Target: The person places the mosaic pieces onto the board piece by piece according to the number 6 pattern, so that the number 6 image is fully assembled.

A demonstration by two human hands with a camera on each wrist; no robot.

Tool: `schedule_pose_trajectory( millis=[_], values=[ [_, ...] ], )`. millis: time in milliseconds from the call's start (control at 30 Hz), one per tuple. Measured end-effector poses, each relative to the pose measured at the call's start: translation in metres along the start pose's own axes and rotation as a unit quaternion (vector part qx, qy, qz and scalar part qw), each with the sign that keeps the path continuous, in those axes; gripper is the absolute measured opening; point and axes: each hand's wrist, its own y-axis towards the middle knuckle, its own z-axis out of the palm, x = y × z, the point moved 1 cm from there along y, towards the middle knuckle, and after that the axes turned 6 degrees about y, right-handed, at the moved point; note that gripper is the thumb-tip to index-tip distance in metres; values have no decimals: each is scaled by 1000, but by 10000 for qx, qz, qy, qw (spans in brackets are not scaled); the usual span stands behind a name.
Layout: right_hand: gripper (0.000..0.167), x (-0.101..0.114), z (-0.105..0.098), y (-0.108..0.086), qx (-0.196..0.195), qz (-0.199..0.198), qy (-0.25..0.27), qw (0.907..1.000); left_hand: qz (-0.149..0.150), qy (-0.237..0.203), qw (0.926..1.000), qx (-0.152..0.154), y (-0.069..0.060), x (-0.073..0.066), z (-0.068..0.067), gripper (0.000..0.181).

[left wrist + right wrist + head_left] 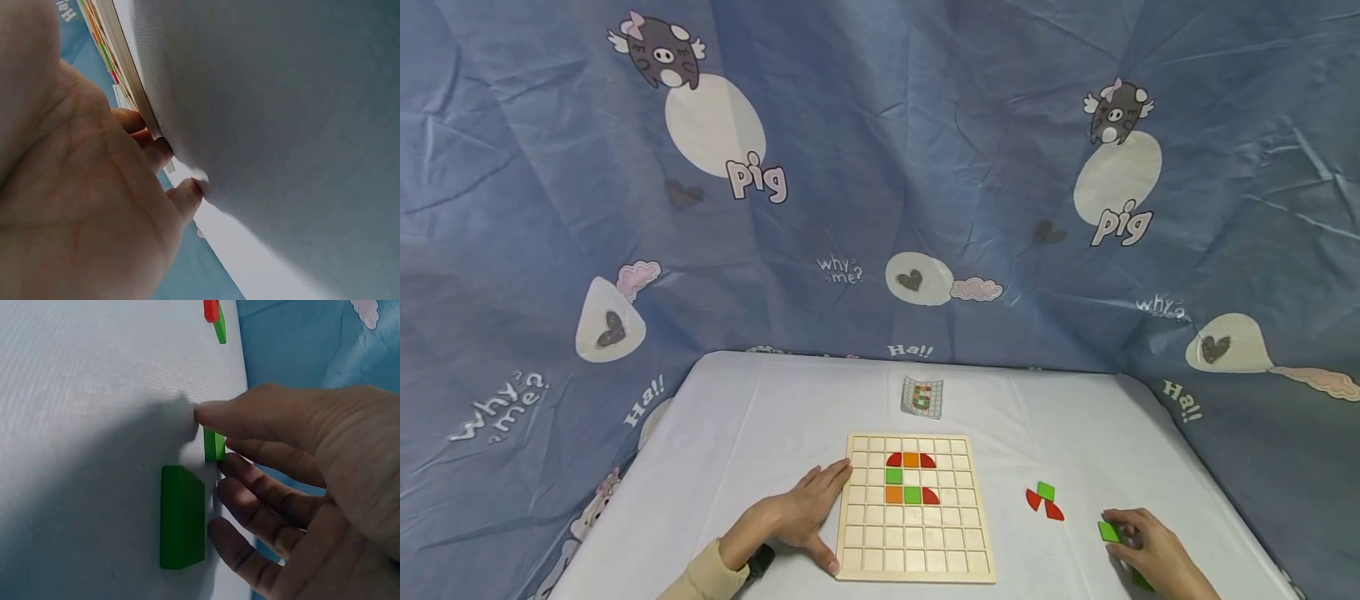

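Observation:
A wooden grid board (917,537) lies on the white table with red, orange and green pieces in several cells. Against its left edge rests my left hand (808,512), thumb and fingers spread; the left wrist view shows that hand (94,187) with fingertips at the board's side (128,62). My right hand (1153,554) pinches a green square (1108,532) between thumb and fingers, close to the table. In the right wrist view, the hand (300,469) partly hides this green square (214,447). Another green piece (182,519) lies beside its fingers, mostly covered in the head view.
Two red quarter-round pieces (1054,511) and a green square (1046,492) lie between the board and my right hand. A small patterned card (922,397) lies behind the board. Blue printed cloth (865,167) hangs behind and around the table.

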Motion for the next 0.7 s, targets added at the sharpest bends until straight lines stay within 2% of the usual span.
schedule_pose_trajectory(
  millis=[433,700],
  values=[
    [37,-5,-1,-1,-103,-43,122,9999,-77,38,10000,18,3,1,2,139],
    [44,-6,1,-3,-278,-34,213,9994,-82,7,10000,24,2,3,3,139]
  ],
)
